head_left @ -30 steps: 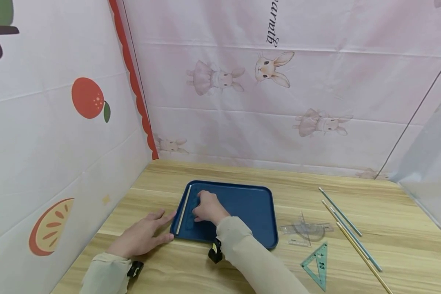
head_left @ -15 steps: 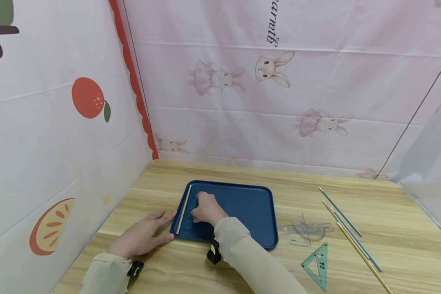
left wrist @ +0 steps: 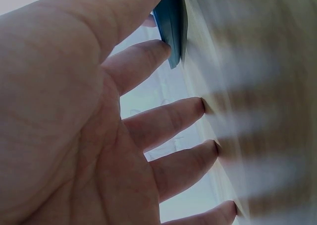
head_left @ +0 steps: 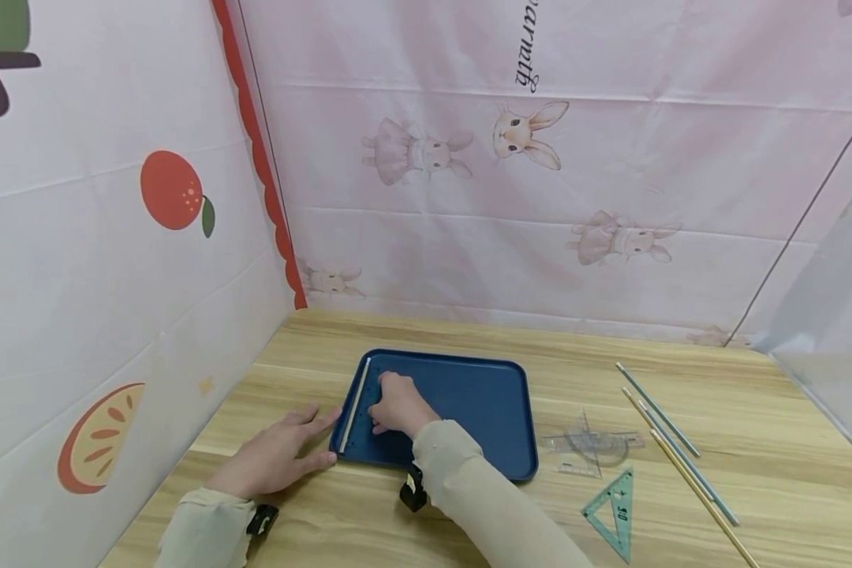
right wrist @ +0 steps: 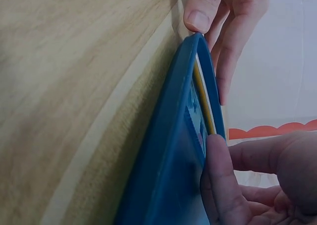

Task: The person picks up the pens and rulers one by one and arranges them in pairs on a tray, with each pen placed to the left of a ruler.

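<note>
A blue tray (head_left: 476,402) lies on the wooden table. Along its left side runs a pale yellow pencil (head_left: 355,405), with a see-through blue ruler (head_left: 369,398) parallel to it. My right hand (head_left: 403,406) reaches into the tray with bent fingers and holds the ruler by its edge, thumb toward the near end. In the right wrist view, the ruler (right wrist: 194,120) lies flat beside the pencil (right wrist: 204,98). With fingers spread and nearly straight, my left hand (head_left: 277,456) steadies the tray's left rim; the left wrist view shows a finger against the tray's corner (left wrist: 171,31).
Right of the tray are a clear protractor and rulers (head_left: 596,446) in a loose pile. Nearer the front lies a green set square (head_left: 614,513). Several blue and yellow pencils (head_left: 689,465) lie further right. Printed cloth walls (head_left: 426,260) enclose the table's back and sides.
My right hand has shifted slightly left toward the pencil, and the ruler's holes show more plainly. The pencil has moved barely; the left hand stays on the tray rim.
</note>
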### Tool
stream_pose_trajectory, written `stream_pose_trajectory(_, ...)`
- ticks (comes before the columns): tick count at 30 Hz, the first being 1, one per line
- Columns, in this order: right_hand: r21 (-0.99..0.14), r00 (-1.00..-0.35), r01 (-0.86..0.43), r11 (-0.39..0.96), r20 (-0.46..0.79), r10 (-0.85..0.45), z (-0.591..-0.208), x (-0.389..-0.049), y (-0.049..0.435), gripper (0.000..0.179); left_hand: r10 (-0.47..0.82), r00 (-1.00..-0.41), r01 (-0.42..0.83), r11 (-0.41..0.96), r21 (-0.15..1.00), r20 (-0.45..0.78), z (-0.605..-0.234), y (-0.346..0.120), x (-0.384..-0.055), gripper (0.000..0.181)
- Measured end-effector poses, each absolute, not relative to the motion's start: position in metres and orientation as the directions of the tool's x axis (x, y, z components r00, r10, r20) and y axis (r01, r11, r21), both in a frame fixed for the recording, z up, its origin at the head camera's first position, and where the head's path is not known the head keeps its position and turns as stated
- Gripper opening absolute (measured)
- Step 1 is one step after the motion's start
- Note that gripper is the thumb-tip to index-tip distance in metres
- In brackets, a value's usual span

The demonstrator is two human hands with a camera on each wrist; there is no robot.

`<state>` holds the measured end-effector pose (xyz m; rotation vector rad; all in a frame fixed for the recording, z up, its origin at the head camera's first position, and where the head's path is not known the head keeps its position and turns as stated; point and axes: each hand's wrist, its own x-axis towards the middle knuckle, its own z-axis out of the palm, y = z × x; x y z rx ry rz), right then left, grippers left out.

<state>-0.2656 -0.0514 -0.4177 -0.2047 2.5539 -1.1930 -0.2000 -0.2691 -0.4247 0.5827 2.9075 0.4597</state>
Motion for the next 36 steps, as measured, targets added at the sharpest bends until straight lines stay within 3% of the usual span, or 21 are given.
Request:
stream_pose_trajectory(24,-0.702,-0.941,-0.077,0.708,-0.183,-0.284,-0.414,-0.266,-0.038,0.059,0.388,-0.917,0.335,0.878,0.342,-0.097,-0.424,-0.268,-0.2,0.074)
stream_pose_trajectory(36,-0.726,-0.938,-0.085,0.682,-0.172,-0.301,-0.413,-0.267,-0.026,0.056,0.365,-0.922,0.304,0.887,0.347,-0.126,-0.425,-0.268,-0.201,0.076)
